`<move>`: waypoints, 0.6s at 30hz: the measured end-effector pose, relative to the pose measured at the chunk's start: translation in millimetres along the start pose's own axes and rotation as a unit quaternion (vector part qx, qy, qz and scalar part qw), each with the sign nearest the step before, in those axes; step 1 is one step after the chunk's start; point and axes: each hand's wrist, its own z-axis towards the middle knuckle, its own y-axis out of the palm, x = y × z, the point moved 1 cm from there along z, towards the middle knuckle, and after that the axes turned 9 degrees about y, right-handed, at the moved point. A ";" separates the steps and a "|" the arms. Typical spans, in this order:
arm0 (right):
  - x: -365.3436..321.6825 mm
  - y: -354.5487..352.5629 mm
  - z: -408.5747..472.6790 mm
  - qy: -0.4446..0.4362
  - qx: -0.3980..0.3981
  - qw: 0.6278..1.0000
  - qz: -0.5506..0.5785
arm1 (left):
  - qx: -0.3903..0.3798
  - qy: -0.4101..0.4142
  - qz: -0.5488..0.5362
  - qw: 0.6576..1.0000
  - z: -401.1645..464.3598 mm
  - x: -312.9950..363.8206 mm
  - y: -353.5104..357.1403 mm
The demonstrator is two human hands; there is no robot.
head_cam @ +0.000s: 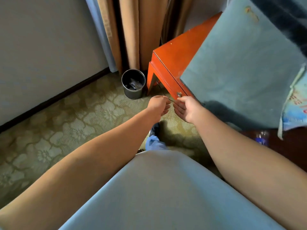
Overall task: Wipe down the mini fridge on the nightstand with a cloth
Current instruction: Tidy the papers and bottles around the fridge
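Observation:
The mini fridge (pixel 240 63) is a dusty blue-grey box at the right, standing on an orange-red nightstand (pixel 176 50). Colourful stickers (pixel 296 105) cover the fridge face at the far right. Both my arms reach forward to the nightstand's front, just below its small metal drawer knob (pixel 179 94). My left hand (pixel 158 105) shows its back, fingers curled under; what they hold is hidden. My right hand (pixel 186 108) has its palm turned left and fingers relaxed, the thumb close to the knob. A thin dark strand seems to run between the two hands.
A round black bin (pixel 133 83) with scraps stands on the patterned carpet (pixel 74 122) left of the nightstand. Tan curtains (pixel 132 30) hang behind it, beside a pale wall (pixel 41 47). A plastic bottle (pixel 261 138) lies low at the right. My shoe (pixel 155 129) is below the hands.

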 end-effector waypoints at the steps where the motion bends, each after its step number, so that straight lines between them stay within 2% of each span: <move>1: 7.9 -8.0 -5.9 -0.001 0.005 1.000 0.008 | -0.005 0.000 0.002 1.000 -5.0 -6.3 3.2; 18: 73.6 -157.5 -55.2 -0.026 0.083 0.978 0.190 | -0.146 -0.047 0.110 0.982 -59.1 -91.8 117.2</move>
